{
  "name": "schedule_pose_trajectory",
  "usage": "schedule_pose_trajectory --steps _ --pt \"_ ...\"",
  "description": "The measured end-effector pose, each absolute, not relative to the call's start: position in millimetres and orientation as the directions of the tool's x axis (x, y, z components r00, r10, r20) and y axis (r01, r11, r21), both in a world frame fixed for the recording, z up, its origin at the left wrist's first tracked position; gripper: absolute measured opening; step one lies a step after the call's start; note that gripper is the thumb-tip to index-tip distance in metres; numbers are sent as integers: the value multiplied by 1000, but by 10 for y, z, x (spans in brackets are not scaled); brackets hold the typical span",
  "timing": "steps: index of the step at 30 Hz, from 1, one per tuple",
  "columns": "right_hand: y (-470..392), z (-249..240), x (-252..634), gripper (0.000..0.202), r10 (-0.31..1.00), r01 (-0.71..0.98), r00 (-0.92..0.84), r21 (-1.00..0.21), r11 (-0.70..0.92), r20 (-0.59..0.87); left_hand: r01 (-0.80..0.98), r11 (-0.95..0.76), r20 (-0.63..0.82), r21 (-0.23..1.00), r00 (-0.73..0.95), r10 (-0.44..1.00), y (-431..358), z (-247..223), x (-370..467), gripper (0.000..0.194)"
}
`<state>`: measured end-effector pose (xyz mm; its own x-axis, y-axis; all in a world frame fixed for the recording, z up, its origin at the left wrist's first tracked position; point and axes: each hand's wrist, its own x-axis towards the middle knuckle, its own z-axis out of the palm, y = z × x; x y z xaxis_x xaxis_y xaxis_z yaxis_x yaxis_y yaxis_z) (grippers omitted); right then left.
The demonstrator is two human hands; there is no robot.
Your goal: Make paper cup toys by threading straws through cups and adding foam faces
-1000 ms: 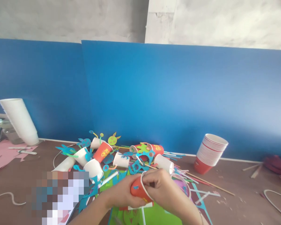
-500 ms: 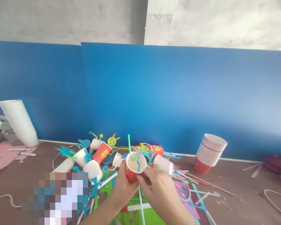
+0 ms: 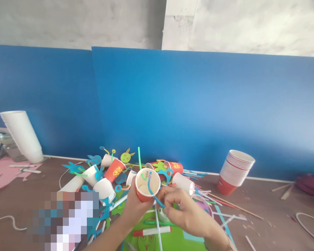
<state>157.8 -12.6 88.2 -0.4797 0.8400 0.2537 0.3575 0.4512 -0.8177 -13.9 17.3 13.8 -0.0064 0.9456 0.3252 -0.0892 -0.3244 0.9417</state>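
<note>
Clock read from mid-view: the blue panel [image 3: 188, 115] runs right across from 9 to 3, and below it the brown bench [image 3: 277, 216] spreads from 8 round to 4. A heap of cups [image 3: 104, 188] lies at 7, paper cut-outs among them; the green sheet [image 3: 176, 240] is flat down at 6. The white stack [image 3: 22, 136] is at 9, the red-footed stack [image 3: 237, 169] over at 4! Now the hands: right hand [image 3: 183, 208] at 5, fingers in a narrow pinch; left hand [image 3: 134, 206] at 7, curled round the cup [image 3: 142, 184], which is at 6, mouth towards us. Below it lies a marker [image 3: 155, 231], a white straw [image 3: 159, 226] crossing it. And there's the blue straw [image 3: 159, 202], one end inside the cup, the other in that right-hand pinch; over the rim or through the wall, I can't tell. A green straw [image 3: 139, 157] stands up behind the rim.
</note>
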Motion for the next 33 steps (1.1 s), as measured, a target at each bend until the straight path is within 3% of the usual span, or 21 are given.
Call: schedule_pose_trajectory --steps 5,9,16,21,24,27,31,33 --pt "-97 894 1624 9 925 585 -368 -750 309 94 70 -390 390 918 17 921 139 132 -144 53" --pt "-88 924 1553 17 943 645 -318 -707 289 95 109 -407 397 907 100 912 109 131 -127 48" --pt "-145 1076 1663 29 885 638 -464 -709 299 -44 -40 -297 299 954 199 933 86 169 -123 55" --pt "-151 1044 1909 25 789 559 -570 -812 168 -230 -186 -113 175 976 361 916 47 171 -100 54" --pt "-114 1002 1962 26 840 518 -510 -845 128 -185 -177 -123 181 977 370 911 48 177 -106 58" --pt "-63 1001 1943 25 896 533 -433 -830 166 -99 -61 -197 206 979 302 931 44 200 -116 58" --pt "-39 1035 1865 30 947 553 -249 -773 311 203 75 -289 266 955 222 938 23 214 -110 56" --pt "-48 1036 1797 36 938 559 -203 -754 346 280 87 -306 279 948 233 931 13 210 -99 62"
